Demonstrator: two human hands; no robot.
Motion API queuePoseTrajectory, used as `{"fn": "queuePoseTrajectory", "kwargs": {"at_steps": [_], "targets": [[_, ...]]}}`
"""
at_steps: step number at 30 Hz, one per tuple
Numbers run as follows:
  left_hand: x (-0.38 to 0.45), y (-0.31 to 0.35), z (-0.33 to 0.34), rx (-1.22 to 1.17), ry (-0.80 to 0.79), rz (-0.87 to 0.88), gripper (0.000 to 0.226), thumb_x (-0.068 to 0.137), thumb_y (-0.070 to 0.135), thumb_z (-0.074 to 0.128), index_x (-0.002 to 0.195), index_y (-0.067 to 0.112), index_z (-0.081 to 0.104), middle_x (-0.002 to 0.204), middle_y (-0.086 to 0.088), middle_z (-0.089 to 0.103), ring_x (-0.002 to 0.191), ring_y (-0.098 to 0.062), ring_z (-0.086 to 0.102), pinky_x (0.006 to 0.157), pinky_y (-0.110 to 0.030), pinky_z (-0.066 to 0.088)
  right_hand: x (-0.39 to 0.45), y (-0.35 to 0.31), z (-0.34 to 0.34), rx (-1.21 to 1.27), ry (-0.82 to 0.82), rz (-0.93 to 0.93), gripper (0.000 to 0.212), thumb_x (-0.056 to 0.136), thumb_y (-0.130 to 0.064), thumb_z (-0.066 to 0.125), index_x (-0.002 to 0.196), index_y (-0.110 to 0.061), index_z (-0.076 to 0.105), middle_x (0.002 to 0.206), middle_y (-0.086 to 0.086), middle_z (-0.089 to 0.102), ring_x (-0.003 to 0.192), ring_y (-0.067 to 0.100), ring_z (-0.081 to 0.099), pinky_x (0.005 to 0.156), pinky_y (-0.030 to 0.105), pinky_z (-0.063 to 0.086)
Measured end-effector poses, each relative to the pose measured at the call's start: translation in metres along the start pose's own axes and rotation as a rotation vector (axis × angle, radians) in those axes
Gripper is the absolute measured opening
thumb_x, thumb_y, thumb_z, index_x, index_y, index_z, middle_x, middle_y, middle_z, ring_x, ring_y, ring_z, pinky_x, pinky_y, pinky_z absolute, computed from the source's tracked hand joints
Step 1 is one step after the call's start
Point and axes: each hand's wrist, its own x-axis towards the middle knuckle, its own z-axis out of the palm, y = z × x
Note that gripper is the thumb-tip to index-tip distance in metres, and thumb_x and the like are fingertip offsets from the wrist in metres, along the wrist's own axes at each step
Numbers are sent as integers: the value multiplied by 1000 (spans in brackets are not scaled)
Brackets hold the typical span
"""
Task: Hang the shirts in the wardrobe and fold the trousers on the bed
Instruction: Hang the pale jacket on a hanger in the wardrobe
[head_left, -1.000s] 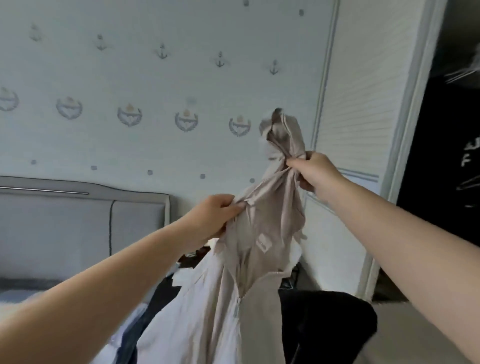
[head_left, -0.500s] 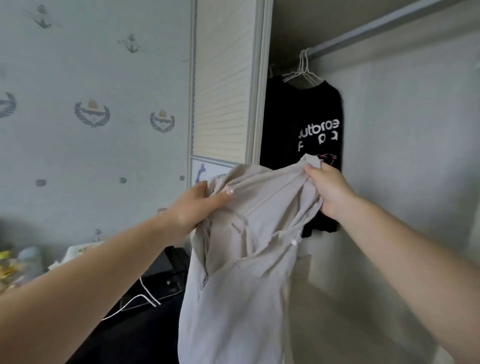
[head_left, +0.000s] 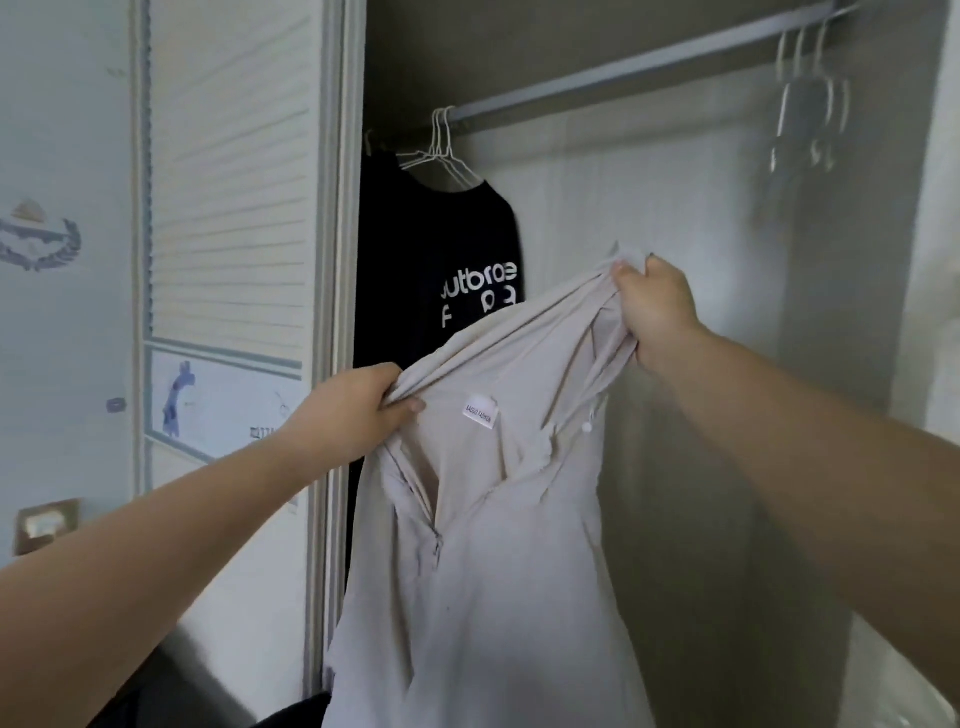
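Note:
I hold a beige shirt (head_left: 498, 519) stretched out in front of the open wardrobe. My left hand (head_left: 358, 410) grips its top edge on the left, and my right hand (head_left: 652, 306) grips the other shoulder higher up on the right. A white label shows inside the neck. The shirt hangs down past the bottom of the view. Behind it a black T-shirt (head_left: 441, 270) with white lettering hangs on white wire hangers (head_left: 441, 150) from the grey wardrobe rail (head_left: 623, 70).
Several empty hangers (head_left: 810, 93) hang blurred at the rail's right end. The white slatted wardrobe door (head_left: 228, 208) stands to the left, beside a wall with crest-patterned wallpaper (head_left: 41, 239). The pale wardrobe back wall (head_left: 675, 208) lies behind the shirt. Dark fabric (head_left: 291, 714) shows at the bottom.
The view has swung right from the bed and wallpaper to the open wardrobe. Both hands carried the beige shirt along and pulled its top wider, my right hand rising toward the rail.

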Motion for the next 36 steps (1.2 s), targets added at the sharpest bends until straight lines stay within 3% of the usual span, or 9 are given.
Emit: {"fn": "queuePoseTrajectory", "kwargs": {"at_steps": [4, 9, 13, 17, 20, 25, 28, 31, 36], "targets": [[45, -20, 16, -123, -35, 3, 29, 93, 38, 56, 77, 14, 57, 68, 0, 58, 62, -11, 55, 53, -22, 38, 36, 7, 3, -103, 84, -51, 23, 96, -22, 47, 98, -4, 62, 104, 13, 65, 100, 30, 61, 93, 40, 49], [91, -24, 39, -1067, -345, -267, 29, 94, 31, 56, 103, 5, 66, 99, -11, 73, 87, -19, 72, 67, -27, 58, 74, 17, 2, -176, 185, -84, 22, 96, -21, 47, 103, -8, 63, 105, 13, 66, 94, 26, 60, 82, 32, 47], [119, -13, 61, -1423, -471, -339, 28, 94, 26, 55, 110, 6, 67, 105, -13, 73, 88, -20, 72, 65, -28, 59, 105, 25, -5, -251, 219, -94, 12, 96, -21, 48, 94, -19, 60, 92, 3, 61, 86, 21, 57, 74, 24, 41], [151, -5, 81, -1661, -496, -263, 41, 87, 27, 59, 119, 3, 63, 115, -18, 68, 101, -28, 68, 73, -34, 59, 138, 33, -19, -305, 234, -79, 17, 95, -21, 49, 99, -16, 65, 95, 6, 64, 89, 22, 60, 78, 28, 46], [174, -1, 93, -1843, -398, -140, 48, 84, 21, 60, 132, 20, 56, 125, -10, 65, 111, -24, 64, 78, -33, 57, 161, 49, -27, -379, 233, -61, 17, 94, -20, 51, 82, -18, 62, 79, 1, 61, 78, 21, 57, 66, 23, 41], [204, 16, 108, -1901, -265, -32, 38, 79, 9, 57, 109, 25, 73, 115, -8, 70, 99, -18, 69, 70, -26, 57, 197, 68, -34, -473, 209, -55, 27, 93, -19, 51, 66, -17, 54, 76, 4, 59, 83, 25, 57, 69, 26, 38], [221, 26, 114, -1858, -221, -58, 30, 75, 6, 58, 96, 16, 77, 109, -11, 71, 91, -18, 71, 68, -23, 58, 216, 75, -34, -546, 154, -76, 17, 94, -18, 50, 83, -12, 61, 97, 17, 66, 96, 31, 61, 79, 32, 46], [240, 34, 120, -1825, -227, -82, 36, 76, 2, 58, 108, 9, 72, 109, -16, 71, 97, -24, 70, 76, -30, 59, 230, 79, -33, -657, 119, -82, 23, 95, -21, 50, 97, -3, 64, 107, 21, 65, 103, 34, 60, 83, 33, 45], [275, 52, 122, -1871, -235, -25, 37, 73, 16, 61, 109, 8, 69, 102, -11, 73, 87, -18, 72, 62, -24, 58, 242, 75, -40, -1013, 28, -139, 20, 93, -22, 50, 79, -16, 63, 94, 9, 67, 99, 30, 59, 63, 24, 35]]}}
